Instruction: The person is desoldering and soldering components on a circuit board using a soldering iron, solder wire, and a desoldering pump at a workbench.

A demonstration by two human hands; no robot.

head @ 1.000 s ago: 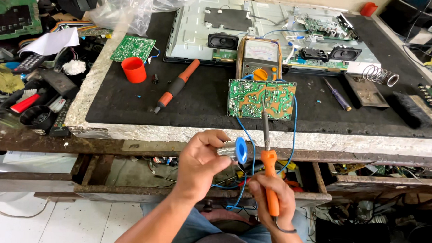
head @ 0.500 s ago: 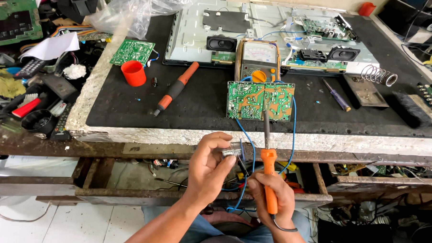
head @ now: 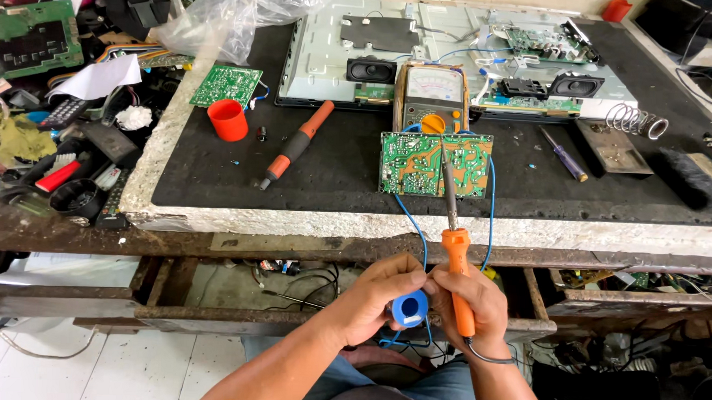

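Two hands meet below the bench edge: left hand [head: 372, 303] pinches a blue solder spool [head: 409, 308]; right hand [head: 478, 307] grips an orange soldering iron [head: 456, 259], tip over the green circuit board [head: 434, 164] before a multimeter [head: 432, 100].

Workbench [head: 308, 222]: pale chipped slab edge, top covered by a black mat [head: 215, 171]. On the mat: green circuit board [head: 434, 163] near the front edge, analog multimeter [head: 432, 100] just behind it, orange-handled screwdriver [head: 295, 147] lying diagonally, orange cup [head: 228, 120], smaller green board [head: 227, 84], purple screwdriver [head: 564, 154], wire coil [head: 633, 120], opened flat panel chassis [head: 353, 58] at the rear.
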